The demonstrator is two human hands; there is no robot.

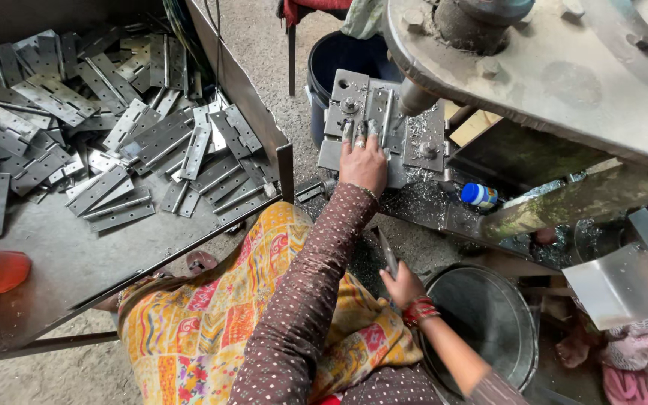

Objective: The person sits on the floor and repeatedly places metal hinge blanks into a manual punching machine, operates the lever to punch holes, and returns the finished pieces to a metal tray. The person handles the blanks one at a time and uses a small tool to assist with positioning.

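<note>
My left hand (363, 163) reaches forward in a brown dotted sleeve and lies flat on a grey metal hinge (375, 112), pressing it onto the steel jig plate (421, 146) of a drill press. The drill spindle (416, 96) hangs just right of my fingertips. My right hand (403, 286), with red bangles at the wrist, sits lower, near my lap, and grips a narrow metal hinge (388, 253) that points up and away. Metal shavings cover the jig and the bench around it.
A large heap of grey hinges (99, 120) fills a metal tray (76, 262) on the left. A round steel basin (489, 322) stands at the lower right, a dark bucket (339, 60) beyond the jig, and a blue-capped bottle (479, 195) beside it. The machine's heavy arm (564, 75) overhangs.
</note>
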